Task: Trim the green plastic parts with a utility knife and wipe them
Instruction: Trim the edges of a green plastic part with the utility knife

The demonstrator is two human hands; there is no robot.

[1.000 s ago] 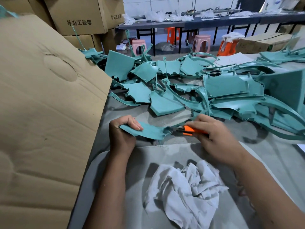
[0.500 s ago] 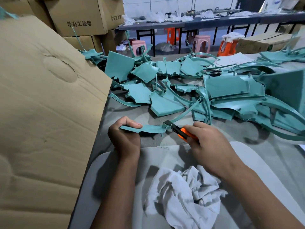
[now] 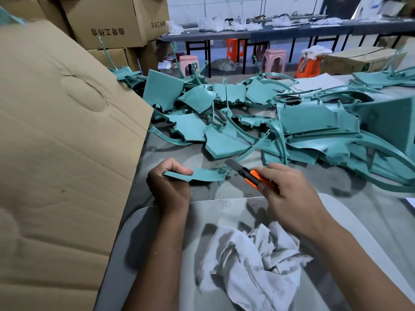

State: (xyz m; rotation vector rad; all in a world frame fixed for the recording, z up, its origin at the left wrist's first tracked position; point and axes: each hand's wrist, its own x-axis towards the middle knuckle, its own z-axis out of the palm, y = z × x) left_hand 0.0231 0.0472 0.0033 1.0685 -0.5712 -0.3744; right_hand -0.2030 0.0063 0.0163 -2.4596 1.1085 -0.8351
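Note:
My left hand grips a flat green plastic part by its left end and holds it just above the grey table. My right hand holds an orange utility knife; its extended blade points up and left and meets the part's right end. A crumpled white rag lies on a pale board in front of me, below both hands. A big pile of green plastic parts covers the table beyond the hands.
A large cardboard flap rises along the table's left side. Stacked cardboard boxes stand behind it. Long dark tables, pink and orange stools and another box fill the background.
My left hand has tilted the part flatter, edge toward me. My right hand has drawn the knife back to the right, and the blade now angles up at the part's right end.

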